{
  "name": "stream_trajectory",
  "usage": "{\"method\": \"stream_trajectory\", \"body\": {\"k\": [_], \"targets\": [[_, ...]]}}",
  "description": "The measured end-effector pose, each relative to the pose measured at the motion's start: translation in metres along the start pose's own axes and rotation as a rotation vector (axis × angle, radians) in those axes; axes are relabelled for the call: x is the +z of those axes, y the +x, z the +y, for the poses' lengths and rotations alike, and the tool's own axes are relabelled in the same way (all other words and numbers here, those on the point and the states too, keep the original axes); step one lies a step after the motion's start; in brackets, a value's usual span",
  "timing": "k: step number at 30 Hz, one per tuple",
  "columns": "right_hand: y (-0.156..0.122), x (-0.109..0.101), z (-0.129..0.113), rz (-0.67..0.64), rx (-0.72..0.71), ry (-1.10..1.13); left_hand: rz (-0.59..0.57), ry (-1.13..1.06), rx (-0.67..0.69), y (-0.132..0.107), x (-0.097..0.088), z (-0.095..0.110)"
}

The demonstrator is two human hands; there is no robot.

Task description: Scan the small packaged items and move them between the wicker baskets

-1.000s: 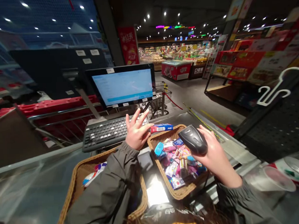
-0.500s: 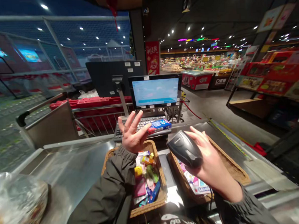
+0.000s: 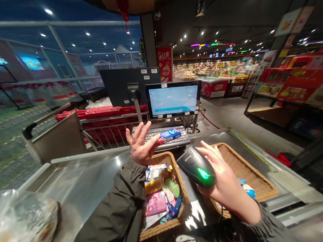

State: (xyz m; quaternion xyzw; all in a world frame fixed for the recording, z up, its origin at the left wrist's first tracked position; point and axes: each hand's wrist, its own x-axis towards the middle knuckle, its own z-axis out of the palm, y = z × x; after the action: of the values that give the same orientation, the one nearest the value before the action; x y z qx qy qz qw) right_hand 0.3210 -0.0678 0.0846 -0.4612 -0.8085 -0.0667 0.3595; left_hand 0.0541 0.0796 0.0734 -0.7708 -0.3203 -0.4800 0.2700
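My left hand holds a small blue box with white marks and a red end, gripped at its left end by the thumb while other fingers fan upward. The box is above the keyboard. In my right hand is a black barcode scanner, its head tilted toward the box and a green light glowing on its back. Beneath my hands stand a left wicker basket, filled with small packaged goods, and a right wicker basket, partly hidden by my right forearm.
A lit monitor stands behind the keyboard, beside a second dark screen turned away. On the metal counter, a plastic-wrapped item lies at far left. Shopping carts and red-stacked shelves are beyond.
The scanner's green light has come on. My left hand and the blue box have shifted slightly left, and the scanner sits a little lower and further left. The view has shifted slightly.
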Motion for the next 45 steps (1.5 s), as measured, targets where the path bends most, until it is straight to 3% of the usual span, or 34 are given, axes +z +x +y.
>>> {"method": "stream_trajectory", "body": {"k": [13, 20, 37, 45], "targets": [[0.0, 0.008, -0.008, -0.021, 0.042, -0.032, -0.021, -0.017, -0.009, -0.006, 0.003, -0.007], [-0.001, 0.014, -0.012, -0.063, 0.067, -0.022, -0.144, -0.085, -0.077, -0.017, -0.003, -0.009], [-0.012, 0.036, -0.014, -0.219, 0.113, 0.067, -0.358, -0.097, -0.182, -0.079, -0.02, -0.008], [-0.017, 0.041, -0.019, -0.245, 0.141, 0.072, -0.561, -0.12, -0.226, -0.119, -0.012, -0.018]]}}
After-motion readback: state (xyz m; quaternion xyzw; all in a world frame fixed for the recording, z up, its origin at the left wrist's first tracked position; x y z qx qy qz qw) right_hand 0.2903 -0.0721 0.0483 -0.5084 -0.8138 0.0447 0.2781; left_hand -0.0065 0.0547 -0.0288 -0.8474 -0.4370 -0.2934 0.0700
